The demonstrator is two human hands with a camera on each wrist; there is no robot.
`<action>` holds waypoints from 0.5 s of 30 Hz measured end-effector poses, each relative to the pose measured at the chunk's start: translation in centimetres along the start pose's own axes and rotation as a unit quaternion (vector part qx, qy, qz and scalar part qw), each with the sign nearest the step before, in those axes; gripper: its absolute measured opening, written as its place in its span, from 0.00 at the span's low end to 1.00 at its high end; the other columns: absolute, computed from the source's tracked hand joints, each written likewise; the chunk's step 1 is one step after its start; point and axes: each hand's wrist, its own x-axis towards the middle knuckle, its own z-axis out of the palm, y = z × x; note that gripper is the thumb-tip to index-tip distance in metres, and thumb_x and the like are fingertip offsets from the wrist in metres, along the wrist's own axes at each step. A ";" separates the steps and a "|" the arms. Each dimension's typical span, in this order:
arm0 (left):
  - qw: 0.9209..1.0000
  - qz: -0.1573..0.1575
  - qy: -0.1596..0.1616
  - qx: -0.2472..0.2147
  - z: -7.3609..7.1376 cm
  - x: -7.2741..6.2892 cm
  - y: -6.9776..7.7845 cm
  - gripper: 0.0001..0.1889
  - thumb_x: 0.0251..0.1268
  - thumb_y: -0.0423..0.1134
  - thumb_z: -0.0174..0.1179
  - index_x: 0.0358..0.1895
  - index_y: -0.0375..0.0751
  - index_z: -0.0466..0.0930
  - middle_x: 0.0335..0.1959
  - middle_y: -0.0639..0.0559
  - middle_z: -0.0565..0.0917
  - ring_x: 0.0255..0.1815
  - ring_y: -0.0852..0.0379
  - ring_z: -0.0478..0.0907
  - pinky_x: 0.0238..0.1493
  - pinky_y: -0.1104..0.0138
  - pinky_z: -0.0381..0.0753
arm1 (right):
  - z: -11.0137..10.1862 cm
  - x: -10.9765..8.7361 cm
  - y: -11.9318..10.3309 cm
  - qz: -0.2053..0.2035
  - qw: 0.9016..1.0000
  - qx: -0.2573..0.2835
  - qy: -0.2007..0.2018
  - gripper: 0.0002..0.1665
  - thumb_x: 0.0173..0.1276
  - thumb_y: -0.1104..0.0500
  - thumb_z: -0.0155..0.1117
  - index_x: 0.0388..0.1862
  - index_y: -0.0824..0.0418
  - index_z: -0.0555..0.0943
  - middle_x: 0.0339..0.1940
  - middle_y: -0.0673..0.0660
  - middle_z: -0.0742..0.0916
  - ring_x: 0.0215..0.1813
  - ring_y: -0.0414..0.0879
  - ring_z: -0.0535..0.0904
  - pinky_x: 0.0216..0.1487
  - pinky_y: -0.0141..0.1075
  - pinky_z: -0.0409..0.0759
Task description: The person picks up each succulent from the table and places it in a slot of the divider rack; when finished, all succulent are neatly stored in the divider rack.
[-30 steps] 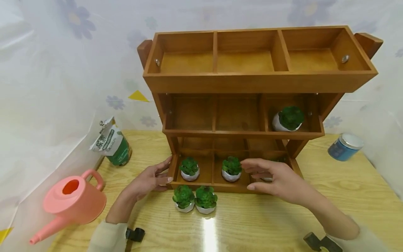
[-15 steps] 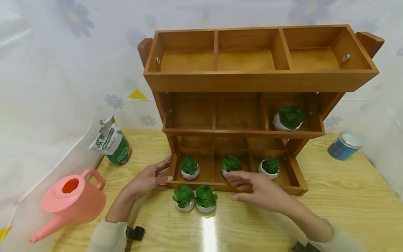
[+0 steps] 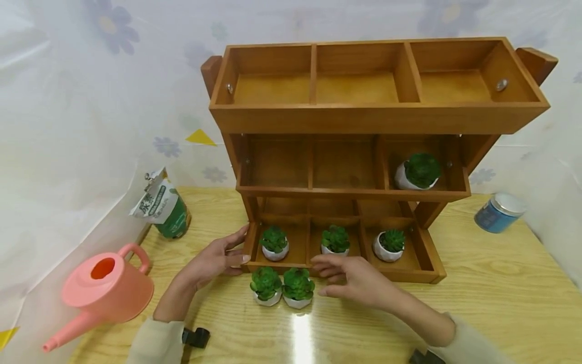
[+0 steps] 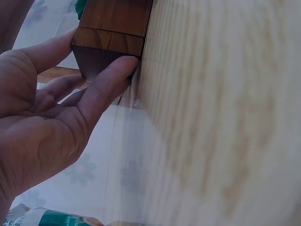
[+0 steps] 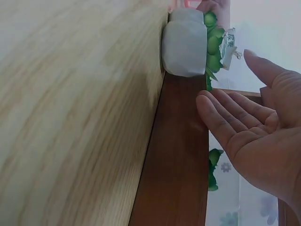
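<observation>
My left hand (image 3: 218, 258) holds the left front corner of the wooden shelf's (image 4: 113, 21) bottom tray, fingers at its end and thumb at the front. My right hand (image 3: 352, 280) hovers at the tray's front edge, thumb and fingers apart, nothing between them. Just left of its fingertips stands a small artificial succulent in a white pot (image 3: 297, 289); a matching potted succulent (image 3: 265, 287) stands beside it on the table. In the right wrist view a white pot (image 5: 184, 44) shows beyond the fingertips. The bottom tray holds one potted succulent (image 3: 275, 243) on the left, another (image 3: 335, 240) in the middle and a spiky one (image 3: 389, 245) on the right.
The middle tier carries a potted succulent (image 3: 420, 172) in its right compartment. A pink watering can (image 3: 113, 290) and a green-white bag (image 3: 165, 207) stand on the left of the table (image 3: 364, 333). A blue can (image 3: 499, 213) stands at the right.
My right hand has moved left and toward me, from over the right compartment to beside the front succulents, uncovering the spiky potted succulent. The left hand stays at the tray's corner.
</observation>
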 end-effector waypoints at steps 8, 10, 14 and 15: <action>1.000 0.000 0.001 0.001 0.0 0.0 -0.1 0.44 0.75 0.39 0.60 0.84 0.54 0.40 0.84 0.37 0.43 0.81 0.31 0.52 0.62 0.44 0.79 | 0.8 0.6 -0.6 0.015 1.000 -0.003 -0.024 0.37 0.67 0.53 0.73 0.73 0.56 0.73 0.63 0.54 0.85 0.59 0.50 0.85 0.56 0.35 0.85; 1.000 -0.001 0.004 -0.001 0.0 0.1 -0.2 0.44 0.75 0.39 0.60 0.84 0.55 0.41 0.84 0.38 0.44 0.81 0.32 0.52 0.62 0.44 0.79 | 1.0 0.8 -0.7 0.018 0.999 -0.009 -0.029 0.38 0.66 0.53 0.74 0.74 0.55 0.73 0.63 0.55 0.85 0.58 0.49 0.85 0.56 0.34 0.85; 1.000 0.001 0.004 0.000 0.1 0.1 -0.3 0.44 0.74 0.40 0.61 0.84 0.56 0.41 0.84 0.38 0.44 0.81 0.32 0.52 0.62 0.45 0.80 | 1.4 1.1 -0.7 0.020 0.999 -0.016 -0.036 0.40 0.65 0.51 0.75 0.74 0.54 0.72 0.65 0.55 0.84 0.58 0.49 0.86 0.55 0.35 0.85; 1.000 0.001 0.004 0.001 0.1 0.1 -0.4 0.44 0.74 0.40 0.61 0.84 0.56 0.42 0.84 0.38 0.45 0.81 0.32 0.52 0.62 0.45 0.79 | 1.5 1.2 -0.7 0.020 0.999 -0.018 -0.036 0.40 0.65 0.50 0.75 0.74 0.53 0.72 0.66 0.55 0.83 0.58 0.49 0.86 0.55 0.35 0.85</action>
